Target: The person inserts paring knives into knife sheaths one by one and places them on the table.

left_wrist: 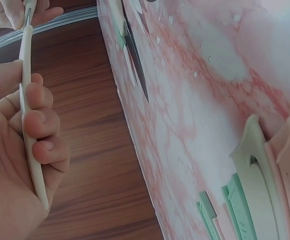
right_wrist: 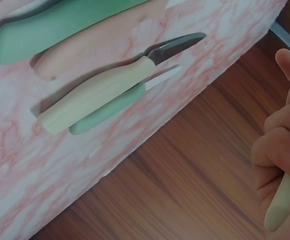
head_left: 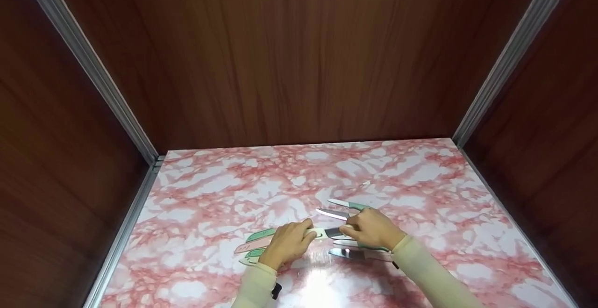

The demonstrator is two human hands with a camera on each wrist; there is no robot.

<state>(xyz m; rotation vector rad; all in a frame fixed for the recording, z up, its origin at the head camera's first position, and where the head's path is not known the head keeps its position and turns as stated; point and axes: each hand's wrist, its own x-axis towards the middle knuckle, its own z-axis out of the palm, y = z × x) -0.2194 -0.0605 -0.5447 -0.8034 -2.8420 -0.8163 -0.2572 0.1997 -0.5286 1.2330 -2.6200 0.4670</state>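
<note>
Between both hands, over the table, is a cream-handled knife point(right_wrist: 285, 200) with its blade partly inside a cream blade sheath point(left_wrist: 29, 145). My left hand point(head_left: 288, 242) curls its fingers around the sheath, thumb on the opposite side. The knife's handle is gripped in my right hand point(head_left: 373, 228), and a dark stretch of blade point(head_left: 333, 233) shows between the hands. Beside the left hand lie a green sheath point(head_left: 259, 236), a pink sheath point(head_left: 250, 246) and a cream sheath point(left_wrist: 260, 175). Around the right hand lie another cream-handled knife point(right_wrist: 99, 92) and a small green-handled knife point(right_wrist: 109, 110).
A larger green-handled knife point(right_wrist: 59, 32) and a pink-handled knife point(right_wrist: 99, 42) lie side by side nearer the person. The pink-and-white marbled table point(head_left: 210, 196) is bounded by brown wood panels point(head_left: 289, 65) with metal rails point(head_left: 135, 130) at the corners.
</note>
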